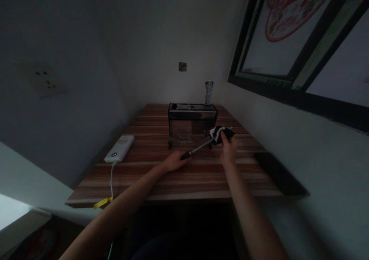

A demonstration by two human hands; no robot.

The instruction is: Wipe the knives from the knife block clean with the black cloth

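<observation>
1. Head view: left hand closed round the dark handle of a thin metal rod; rod slants up to the right, over the wooden table;
2. Right hand pinches a black-and-white cloth against the rod's far part;
3. Clear-fronted stand just behind; white power bank, cable attached, well apart at left.

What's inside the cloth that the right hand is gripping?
A thin metal rod runs from the dark handle in the left hand into the black-and-white cloth; what looks like its tip shows beyond. The length between is covered.
</observation>
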